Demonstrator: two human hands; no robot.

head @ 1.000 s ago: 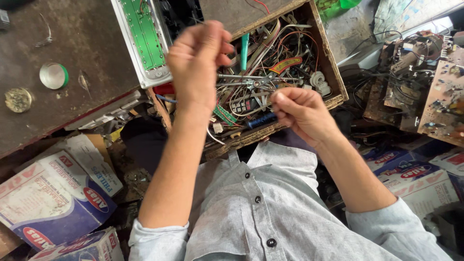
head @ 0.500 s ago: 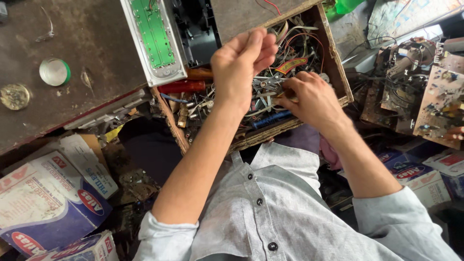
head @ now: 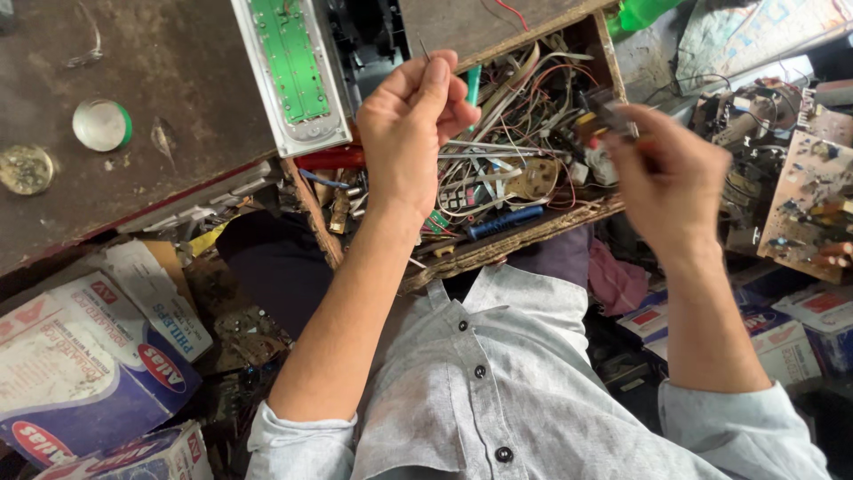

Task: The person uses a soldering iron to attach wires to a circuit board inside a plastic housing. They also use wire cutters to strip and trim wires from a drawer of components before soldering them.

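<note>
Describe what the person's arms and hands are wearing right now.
Both hands are bare: no gloves, rings or watch show on the left hand or the right hand. The forearms are bare too. A light grey buttoned shirt has its sleeves rolled up near the elbows, with dark buttons down the front.

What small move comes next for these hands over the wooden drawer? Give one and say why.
Probably bring the two hands together. The left hand pinches a thin wire or pin upright, and the right hand, blurred, holds a small dark part apart from it above the wooden drawer. What the part is cannot be told.
</note>
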